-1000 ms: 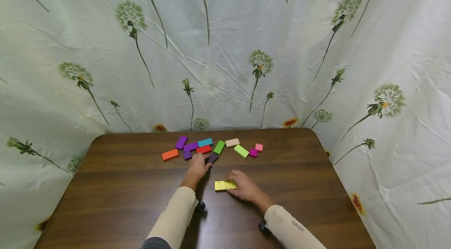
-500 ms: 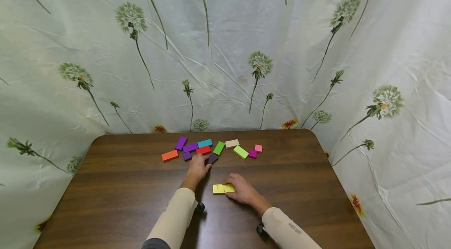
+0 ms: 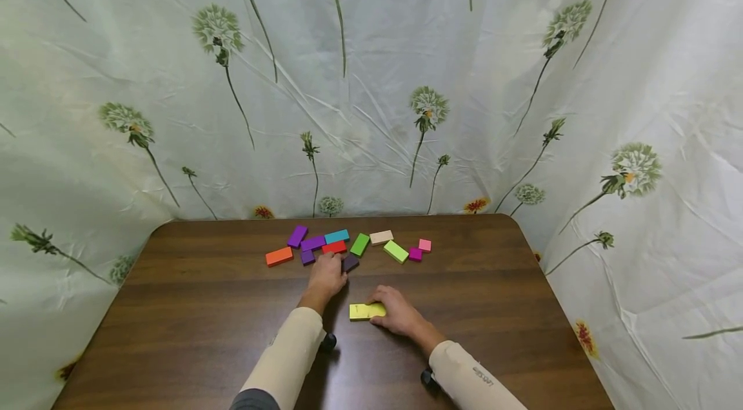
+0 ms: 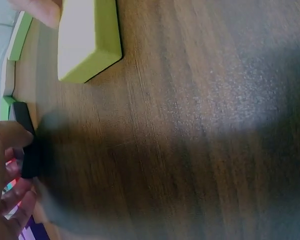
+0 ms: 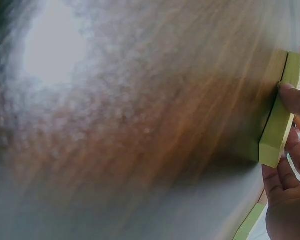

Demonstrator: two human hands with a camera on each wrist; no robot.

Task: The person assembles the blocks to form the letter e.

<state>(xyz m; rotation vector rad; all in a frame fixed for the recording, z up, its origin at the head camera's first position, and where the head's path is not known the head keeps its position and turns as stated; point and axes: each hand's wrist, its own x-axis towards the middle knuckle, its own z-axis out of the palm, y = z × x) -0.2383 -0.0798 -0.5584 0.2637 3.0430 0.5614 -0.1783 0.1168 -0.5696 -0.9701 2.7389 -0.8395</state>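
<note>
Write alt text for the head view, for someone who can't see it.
A person's right hand grips a yellow block on a wooden table. The left hand touches a dark block near other colorful blocks, with a flower-print curtain behind.

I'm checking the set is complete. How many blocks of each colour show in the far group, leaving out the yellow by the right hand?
Purple blocks: 3
Orange block: 1
Teal block: 1
Red block: 1
Near-black block: 1
Green block: 1
Lime block: 1
Beige block: 1
Magenta block: 1
Pink block: 1
Total visible: 12
</note>
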